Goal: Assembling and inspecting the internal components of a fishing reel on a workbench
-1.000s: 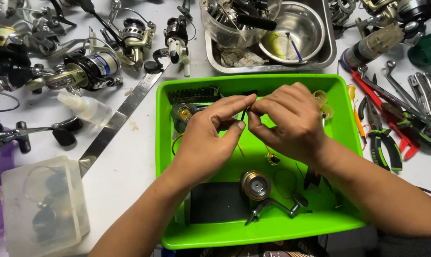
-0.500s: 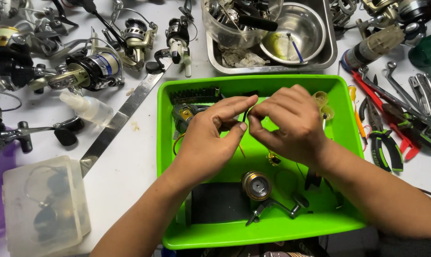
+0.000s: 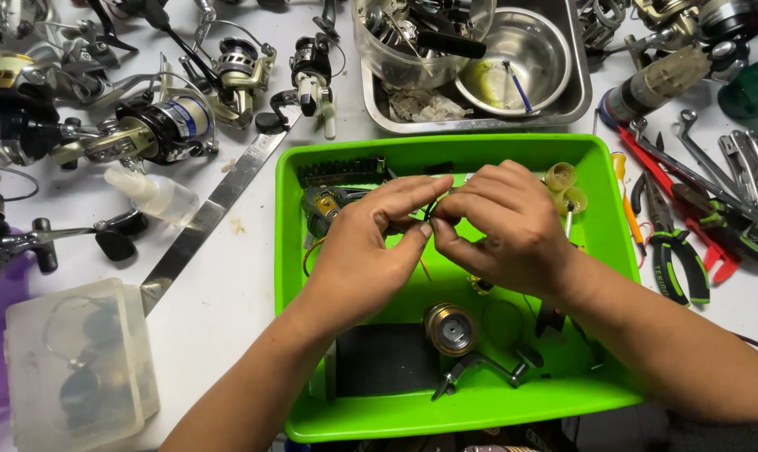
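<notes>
— What are the hands on?

— A small dark part, thin and wiry (image 3: 430, 209), too small to identify. The left hand (image 3: 370, 251) pinches it between thumb and forefinger, the other fingers loosely curled. The right hand (image 3: 513, 226) meets it fingertip to fingertip, also closed in a pinch on the same piece. It sits right between the two thumbs, above the bright green plastic tray (image 3: 601, 251).

— What lies under them?

— Below the wrists, a round brass-coloured metal spool (image 3: 451, 328) and a bent grey metal crank handle (image 3: 479, 368). Just beyond the right hand's knuckles, pale yellow plastic rings (image 3: 563, 186). Beyond the left fingertips, a black toothed strip (image 3: 343, 171).

— And outside the tray?

— Past the right hand, green-handled pliers (image 3: 676, 259) and red-handled cutters (image 3: 688, 209). Past the left, a long flat steel strip (image 3: 215, 209) and a silver and black fishing reel (image 3: 157, 130). Farther ahead, a steel tray with a round steel bowl (image 3: 513, 59).

— What could go wrong?

— I'd judge the grip is slight, so a slip could drop the piece among the tray's clutter, where it would be hard to find. Too hard a squeeze might bend it.
</notes>
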